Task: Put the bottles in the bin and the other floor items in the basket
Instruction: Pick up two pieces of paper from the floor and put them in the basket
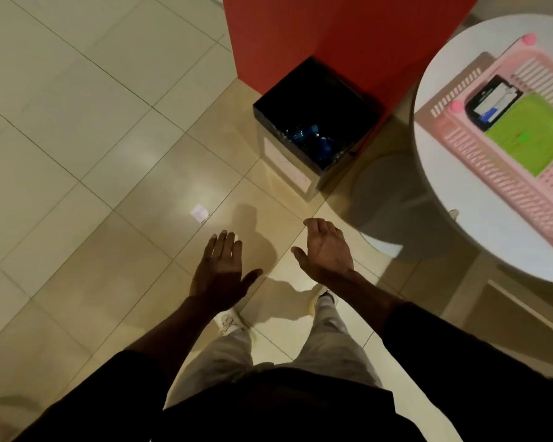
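So, both of your hands are empty right now. Your left hand [221, 269] is flat with the fingers straight and the thumb out to the side. Your right hand [324, 250] is relaxed too, with nothing gripped in it. They're held out low in front of you over the tiles, which looks to me like you're scanning for whatever's left.

The bin [284, 164] sits ahead of your right hand, tucked against the red pillar [332, 36]. That's a handy spot, since it keeps the bin out of the walking path. You can see clear bottles with blue caps [310, 137] down inside its black liner, so that half looks handled.

The pink basket [460, 138] is off to the right of your right hand, up on the round white table [460, 224], and it's easy to drop stuff into from a standing position. It's already got a green flat thing [530, 138] and a black packet [492, 100] in it.

What I'd go for next is the little white paper scrap [200, 213] on the floor, just beyond your left hand's fingertips. It's not a bottle, so my guess is basket. It's flat against the tile, so you'll probably need to pick at an edge.
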### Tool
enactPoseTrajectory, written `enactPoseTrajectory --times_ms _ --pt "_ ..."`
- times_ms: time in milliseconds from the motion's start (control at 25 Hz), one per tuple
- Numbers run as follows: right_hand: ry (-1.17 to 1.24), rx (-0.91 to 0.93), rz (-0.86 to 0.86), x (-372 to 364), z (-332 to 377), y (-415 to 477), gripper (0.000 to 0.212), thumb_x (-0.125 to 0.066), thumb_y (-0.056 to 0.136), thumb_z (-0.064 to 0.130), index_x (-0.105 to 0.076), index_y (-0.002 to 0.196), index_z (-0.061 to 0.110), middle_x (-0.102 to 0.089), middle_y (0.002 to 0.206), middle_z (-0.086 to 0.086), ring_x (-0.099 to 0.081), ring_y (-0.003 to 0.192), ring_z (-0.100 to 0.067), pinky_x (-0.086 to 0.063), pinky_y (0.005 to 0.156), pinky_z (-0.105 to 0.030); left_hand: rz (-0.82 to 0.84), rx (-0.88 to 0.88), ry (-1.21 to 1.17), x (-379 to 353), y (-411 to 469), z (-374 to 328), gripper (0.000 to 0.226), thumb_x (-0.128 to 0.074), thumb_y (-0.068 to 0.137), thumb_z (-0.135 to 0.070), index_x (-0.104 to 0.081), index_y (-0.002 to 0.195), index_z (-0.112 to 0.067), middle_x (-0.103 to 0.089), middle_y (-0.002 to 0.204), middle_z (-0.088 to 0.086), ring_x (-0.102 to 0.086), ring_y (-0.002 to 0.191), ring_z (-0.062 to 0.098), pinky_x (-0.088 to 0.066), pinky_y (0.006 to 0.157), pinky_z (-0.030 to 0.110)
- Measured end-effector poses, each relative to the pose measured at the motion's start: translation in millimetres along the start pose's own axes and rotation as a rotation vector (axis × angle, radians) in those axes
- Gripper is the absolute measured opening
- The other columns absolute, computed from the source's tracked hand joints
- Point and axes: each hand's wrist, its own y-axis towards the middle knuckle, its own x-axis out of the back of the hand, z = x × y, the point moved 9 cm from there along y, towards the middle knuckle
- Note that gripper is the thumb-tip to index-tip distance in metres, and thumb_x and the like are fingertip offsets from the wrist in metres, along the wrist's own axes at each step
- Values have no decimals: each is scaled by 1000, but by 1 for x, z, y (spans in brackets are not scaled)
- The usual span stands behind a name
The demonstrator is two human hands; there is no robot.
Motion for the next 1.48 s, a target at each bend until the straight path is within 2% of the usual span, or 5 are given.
enactPoseTrajectory --times_ms 120,320,560,960,1480 --pt "41 -61 51 -51 53 -17 65 -68 93 44 -47 143 8 -60 138 -13 -54 127 -33 -43 109 -45 67 36 -32 -31 -30 65 96 -37 99 -75 -48 147 7 -45 157 32 -38 152 44 -27 128 55" --pt "45 -78 134 -102 115 -40 64 -66 91 44 -47 140 8 -60 135 -14 -55 124 -32 -43 106 -44 186 67 21 -76 -73 143 111 -10 91 -83 -32 159 3 -24 170 26 -15 161 39 -14 132 51" --pt "-37 -43 156 -120 122 -15 62 -74 89 41 -53 136 6 -64 125 -14 -60 117 -33 -48 100 -43 202 105 -7 -78 -60 159 98 -32 99 -76 -30 160 0 -21 171 24 -13 162 38 -15 132 50" --pt "-96 -18 227 -173 125 79 58 -69 91 43 -50 132 5 -62 120 -14 -60 111 -33 -47 98 -43 204 71 -70 -62 12 191 94 -48 98 -71 -34 156 1 -26 170 24 -16 161 38 -17 132 50" --pt "82 -472 154 -309 131 185 61 -72 88 47 -49 130 10 -60 126 -16 -57 119 -36 -45 101 -48 274 -222 151 -153 179 360 80 -61 93 -66 -49 137 -1 -55 137 21 -48 132 38 -35 118 49"
